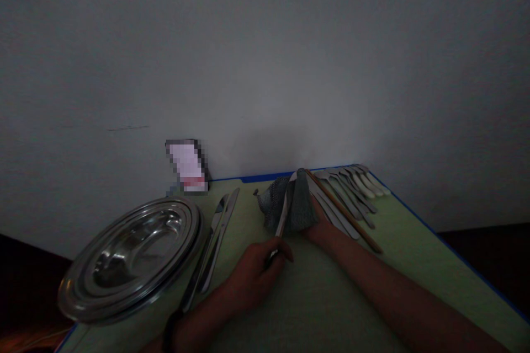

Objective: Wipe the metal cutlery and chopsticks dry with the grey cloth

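My left hand (259,273) is closed round the handle of a table knife (284,209), its blade slanting up and away from me. A grey-blue checked cloth (304,204) lies against the blade near its tip. Behind that cloth is my right hand (318,227), mostly hidden, gripping the fabric so that it bunches around the blade. Two more knives (220,238) rest on the table to the left of my hands. Just right of the cloth, other flat metal cutlery (342,220) lies beside a thin wooden stick (351,219).
Steel plates (188,212) are stacked at the table's left side. A phone (186,165) with a blurred screen leans on the wall at the back. Several spoons and forks (351,198), some white-handled, line the right. The green tabletop (314,303) has a blue edge.
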`<state>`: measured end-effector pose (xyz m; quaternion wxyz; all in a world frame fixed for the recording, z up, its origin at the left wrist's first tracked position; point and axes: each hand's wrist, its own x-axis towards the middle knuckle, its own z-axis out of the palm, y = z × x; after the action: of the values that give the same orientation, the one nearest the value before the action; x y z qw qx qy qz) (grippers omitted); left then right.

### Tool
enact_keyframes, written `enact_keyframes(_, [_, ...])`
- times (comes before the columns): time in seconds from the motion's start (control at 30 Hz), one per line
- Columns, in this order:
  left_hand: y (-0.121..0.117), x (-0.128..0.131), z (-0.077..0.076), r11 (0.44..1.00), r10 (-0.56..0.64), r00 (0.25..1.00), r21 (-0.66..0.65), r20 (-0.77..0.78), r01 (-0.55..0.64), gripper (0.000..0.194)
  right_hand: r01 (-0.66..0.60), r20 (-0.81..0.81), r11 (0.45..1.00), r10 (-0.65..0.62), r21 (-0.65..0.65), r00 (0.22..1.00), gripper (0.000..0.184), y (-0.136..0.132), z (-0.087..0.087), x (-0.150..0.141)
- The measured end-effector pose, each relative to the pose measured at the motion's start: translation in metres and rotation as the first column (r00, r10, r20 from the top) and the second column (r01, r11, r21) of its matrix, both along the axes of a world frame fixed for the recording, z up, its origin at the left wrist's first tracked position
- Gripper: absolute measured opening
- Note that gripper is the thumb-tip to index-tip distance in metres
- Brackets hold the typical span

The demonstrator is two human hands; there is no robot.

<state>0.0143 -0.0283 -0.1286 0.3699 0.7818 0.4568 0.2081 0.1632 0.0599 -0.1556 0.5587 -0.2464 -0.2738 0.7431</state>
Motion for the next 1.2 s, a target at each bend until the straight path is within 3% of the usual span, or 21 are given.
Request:
enact_keyframes(0.1, [-0.001, 0.0, 0.002, 1.0, 0.026, 0.999, 0.001, 0.033, -0.026, 0.02, -0.087, -0.077, 0.996, 0.085, -0.027, 0.993, 0.033, 0.001, 0.006, 0.0])
enact_keyframes(0.23, [-0.001, 0.001, 0.003, 0.998, 0.059, 0.997, -0.009, 0.052, -0.059, 0.019, -0.044, -0.086, 0.995, 0.037, -0.087, 0.996, 0.023, 0.001, 0.013, -0.001])
enact_keyframes(0.57, [-0.001, 0.0, -0.004, 0.987, 0.156, 0.979, -0.041, 0.129, -0.152, 0.02, 0.025, -0.131, 0.986, -0.046, -0.164, 0.99, 0.02, -0.003, 0.017, 0.002])
enact_keyframes(0.83, [-0.001, 0.001, -0.003, 0.994, 0.112, 0.991, -0.026, 0.073, -0.11, 0.022, 0.099, -0.084, 0.993, -0.105, -0.071, 0.991, 0.016, 0.002, 0.007, 0.006])
enact_keyframes(1.03, [-0.004, 0.002, 0.002, 0.997, -0.035, 0.997, 0.07, -0.067, 0.04, 0.02, 0.045, -0.063, 0.996, -0.05, -0.073, 0.997, 0.021, -0.001, 0.009, 0.001])
enact_keyframes(1.2, [-0.004, 0.002, 0.002, 0.988, -0.071, 0.982, 0.121, -0.175, 0.093, 0.022, 0.092, 0.004, 0.995, -0.092, -0.047, 0.996, 0.02, -0.001, 0.001, -0.004])
